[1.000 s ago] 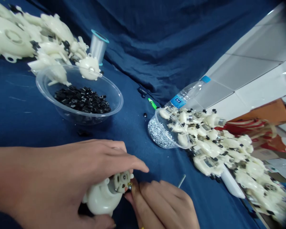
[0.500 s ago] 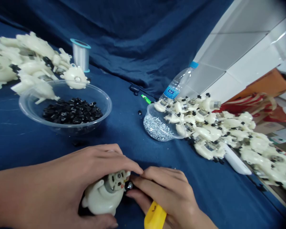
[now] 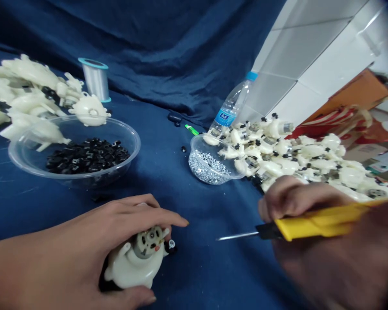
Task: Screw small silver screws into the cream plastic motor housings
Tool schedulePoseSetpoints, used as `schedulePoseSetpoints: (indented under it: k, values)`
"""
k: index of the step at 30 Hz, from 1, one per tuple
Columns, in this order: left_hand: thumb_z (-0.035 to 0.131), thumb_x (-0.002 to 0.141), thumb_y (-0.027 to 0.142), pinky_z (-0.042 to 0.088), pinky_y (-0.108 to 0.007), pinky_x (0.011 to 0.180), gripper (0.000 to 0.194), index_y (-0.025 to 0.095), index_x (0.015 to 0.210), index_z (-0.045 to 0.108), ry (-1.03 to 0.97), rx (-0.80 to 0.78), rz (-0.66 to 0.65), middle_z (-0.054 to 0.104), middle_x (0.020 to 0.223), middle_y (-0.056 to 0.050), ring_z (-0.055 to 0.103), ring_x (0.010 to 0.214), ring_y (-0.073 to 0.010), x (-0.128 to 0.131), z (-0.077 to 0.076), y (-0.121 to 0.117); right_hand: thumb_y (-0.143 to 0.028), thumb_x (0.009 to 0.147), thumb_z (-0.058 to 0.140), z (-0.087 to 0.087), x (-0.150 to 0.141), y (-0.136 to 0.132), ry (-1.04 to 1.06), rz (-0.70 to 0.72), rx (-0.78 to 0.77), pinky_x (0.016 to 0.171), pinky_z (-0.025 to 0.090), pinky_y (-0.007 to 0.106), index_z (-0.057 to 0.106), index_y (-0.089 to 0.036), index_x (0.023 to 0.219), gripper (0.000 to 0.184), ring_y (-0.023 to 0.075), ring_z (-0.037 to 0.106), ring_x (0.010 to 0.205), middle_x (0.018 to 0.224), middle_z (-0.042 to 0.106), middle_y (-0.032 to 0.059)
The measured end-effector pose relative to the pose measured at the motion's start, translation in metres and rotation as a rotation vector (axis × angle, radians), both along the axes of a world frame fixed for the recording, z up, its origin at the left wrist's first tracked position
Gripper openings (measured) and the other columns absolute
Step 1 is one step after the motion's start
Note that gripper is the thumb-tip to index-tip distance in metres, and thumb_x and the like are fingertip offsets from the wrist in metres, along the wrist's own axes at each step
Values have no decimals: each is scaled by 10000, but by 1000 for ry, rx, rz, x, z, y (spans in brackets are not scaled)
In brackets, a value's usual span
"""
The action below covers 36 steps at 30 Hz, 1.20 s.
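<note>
1. Gripping the yellow screwdriver, our right hand, blurred at lower right, wraps its handle; the shaft points left, dipping slightly.
2. Left of the tip, well apart across the blue cloth and nearly in line with the shaft in the frame, we see a silver screw at a black piece beside the motor.
3. Our left hand is nearer that screw, its fingers and thumb clamped round the white housing, left of lower centre.
</note>
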State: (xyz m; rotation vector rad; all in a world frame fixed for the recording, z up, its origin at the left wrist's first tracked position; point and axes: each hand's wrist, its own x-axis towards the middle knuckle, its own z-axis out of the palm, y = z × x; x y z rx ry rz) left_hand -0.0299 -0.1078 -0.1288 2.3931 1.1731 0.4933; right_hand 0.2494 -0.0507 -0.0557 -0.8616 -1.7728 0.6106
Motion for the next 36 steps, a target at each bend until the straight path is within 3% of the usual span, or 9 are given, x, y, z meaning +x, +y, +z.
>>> schedulePoseSetpoints:
  k: [3, 5, 9, 13, 17, 26, 31, 33, 36]
  values:
    - [713, 765, 448, 460, -492, 1133, 828, 492, 1457, 262, -13, -13, 47, 567, 1390, 59, 461, 1380, -310, 4, 0, -3, -725, 872, 511, -8, -14, -2, 314, 188, -337, 312, 379, 221, 583, -197, 558, 618, 105, 490, 403, 582, 547, 12]
    - [734, 742, 452, 421, -490, 1162, 833, 477, 1445, 288, -33, -24, 114, 599, 1336, 48, 459, 1377, -304, 9, 1, -7, -674, 853, 599, -15, -21, -2, 359, 265, -397, 332, 426, 221, 624, -183, 613, 547, 100, 527, 411, 648, 591, 15]
    - [705, 763, 417, 375, -507, 1184, 768, 441, 1423, 312, -71, -34, 122, 600, 1322, 34, 444, 1384, -317, 14, 5, -10, -597, 892, 611, -23, -24, -2, 366, 303, -375, 375, 466, 213, 644, -169, 645, 495, 94, 560, 441, 678, 603, 17]
    - [644, 824, 461, 403, -592, 1139, 831, 494, 1457, 107, 39, -76, 23, 534, 1423, 49, 421, 1399, -361, 8, 9, -4, -586, 896, 613, -24, -22, -3, 349, 344, -376, 386, 484, 220, 662, -167, 659, 483, 101, 573, 463, 694, 604, 21]
    - [618, 839, 494, 448, -558, 1122, 865, 519, 1458, 14, 101, -55, -16, 545, 1418, 65, 440, 1396, -337, 4, 12, 1, -573, 893, 625, -24, -23, -3, 318, 361, -390, 402, 498, 220, 679, -169, 668, 466, 107, 585, 505, 711, 599, 23]
    - [615, 855, 497, 459, -467, 1140, 843, 523, 1458, 26, 126, -11, 3, 560, 1394, 88, 490, 1363, -269, 7, 14, 1, -579, 880, 642, -24, -21, -5, 302, 376, -403, 421, 504, 230, 685, -164, 683, 461, 102, 578, 497, 728, 607, 27]
    - [679, 794, 500, 436, -461, 1154, 826, 507, 1446, 171, 69, 17, 104, 556, 1400, 84, 473, 1373, -276, 9, 5, -7, -546, 796, 756, -18, -23, -10, 276, 342, -399, 416, 474, 220, 665, -184, 712, 382, 116, 593, 513, 703, 635, 23]
    - [706, 766, 492, 401, -449, 1177, 822, 499, 1431, 223, 22, 33, 155, 546, 1412, 88, 457, 1383, -271, 9, 1, -11, -479, 746, 825, -14, -25, -13, 257, 299, -333, 443, 492, 233, 629, -238, 822, 320, 145, 635, 558, 710, 671, 0]
    - [705, 771, 455, 388, -375, 1183, 796, 488, 1420, 244, -22, 54, 146, 553, 1399, 108, 475, 1362, -217, 9, -1, -13, -264, 718, 875, -5, -28, -14, 158, 252, -162, 478, 531, 262, 526, -326, 987, 445, 182, 689, 595, 669, 668, -67]
